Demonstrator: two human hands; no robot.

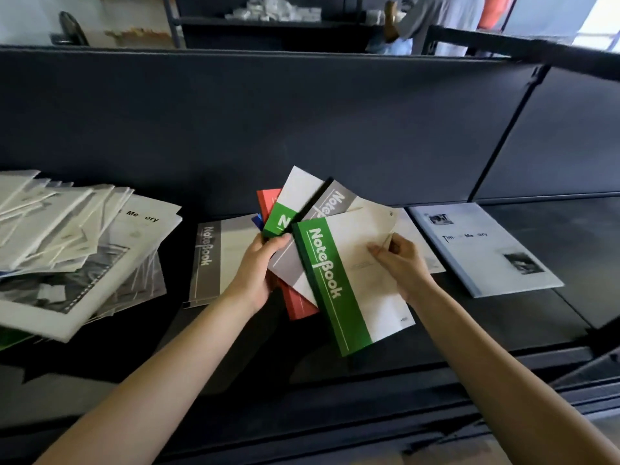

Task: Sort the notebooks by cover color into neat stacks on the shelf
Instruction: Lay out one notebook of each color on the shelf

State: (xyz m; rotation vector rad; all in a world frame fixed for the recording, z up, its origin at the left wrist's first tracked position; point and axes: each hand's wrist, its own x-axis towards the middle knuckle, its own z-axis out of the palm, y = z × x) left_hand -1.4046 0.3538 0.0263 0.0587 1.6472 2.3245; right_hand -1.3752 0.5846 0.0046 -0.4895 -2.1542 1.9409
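My left hand (258, 270) grips a fanned bundle of notebooks above the dark shelf (503, 323): a red one (297, 305), a second green one (280, 218), a grey one (335, 201) and a sliver of blue. On top lies a green-and-white notebook (349, 286) marked "NoteBook". My right hand (402, 263) pinches its right edge between thumb and fingers. A grey notebook (208, 260) lies flat on the shelf left of my left hand. A white notebook (432, 256) lies partly hidden under my right hand.
A messy heap of white and grey booklets (73, 243) fills the shelf's left end. A pale blue booklet (486, 250) lies flat at the right. The shelf's dark back panel (268, 122) rises behind. A person (432, 21) stands beyond it.
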